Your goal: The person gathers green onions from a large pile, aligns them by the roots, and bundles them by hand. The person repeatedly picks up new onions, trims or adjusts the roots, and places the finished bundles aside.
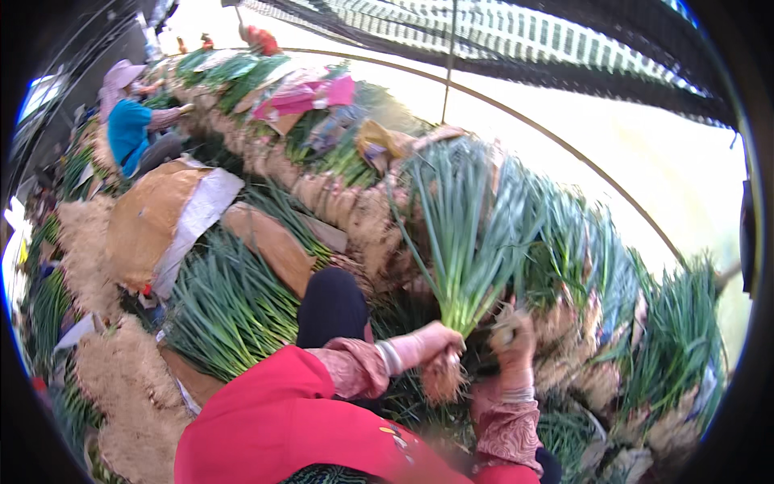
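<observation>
My left hand [435, 343] is closed around the lower stalks of a big bunch of green onions [459, 234]. The leaves fan upward and away from me, while the pale roots [443, 381] hang below the fist. Just right of the stalks is my right hand [516, 343], its fingers curled and slightly blurred. Something small and pale shows at its fingertips, too unclear to name. A gap separates this hand from the roots. Both forearms wear patterned pink sleeves with light bands at the wrists.
More green onions [230, 298] lie in a heap at left, beside brown cardboard [149, 222]. Bunches stand in a row [677, 339] along the right. Far left, another person in a blue top [129, 133] works by the long pile. Dark netting [564, 48] hangs overhead.
</observation>
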A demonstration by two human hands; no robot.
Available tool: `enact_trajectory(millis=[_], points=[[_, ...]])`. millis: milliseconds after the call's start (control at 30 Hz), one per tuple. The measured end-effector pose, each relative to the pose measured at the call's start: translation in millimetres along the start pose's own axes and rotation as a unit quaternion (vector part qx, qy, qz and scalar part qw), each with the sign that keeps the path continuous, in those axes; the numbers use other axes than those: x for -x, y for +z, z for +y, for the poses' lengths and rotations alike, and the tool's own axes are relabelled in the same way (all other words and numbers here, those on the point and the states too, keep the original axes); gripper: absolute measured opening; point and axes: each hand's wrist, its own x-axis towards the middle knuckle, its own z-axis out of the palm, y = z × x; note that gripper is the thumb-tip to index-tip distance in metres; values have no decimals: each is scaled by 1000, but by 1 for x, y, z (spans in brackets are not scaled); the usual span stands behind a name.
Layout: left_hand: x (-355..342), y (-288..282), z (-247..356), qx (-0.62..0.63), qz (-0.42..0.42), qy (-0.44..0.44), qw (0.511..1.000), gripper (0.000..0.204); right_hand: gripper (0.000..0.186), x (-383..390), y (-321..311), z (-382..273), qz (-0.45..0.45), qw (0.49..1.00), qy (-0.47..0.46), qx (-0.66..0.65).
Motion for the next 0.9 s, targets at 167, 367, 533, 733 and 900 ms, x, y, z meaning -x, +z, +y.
enact_trajectory(millis=[167, 367, 533, 733, 900], points=[[91, -5, 72, 275, -215, 71, 934, 34, 23, 44, -53, -10, 96, 942, 65, 314], [63, 9, 97, 197, -167, 233, 938, 53, 34, -1, -64, 10, 21, 562, -113, 819], [-5, -2, 56, 192, -183, 89, 960, 41, 44, -81, -17, -17, 214, 572, -67, 789], [-36, -15, 40, 140, -158, 90, 973, 34, 18, 12, 20, 16, 8, 865, -126, 486], [-42, -18, 19, 147, -92, 26, 984, 32, 46, 9, 14, 11, 16, 864, 102, 493]])
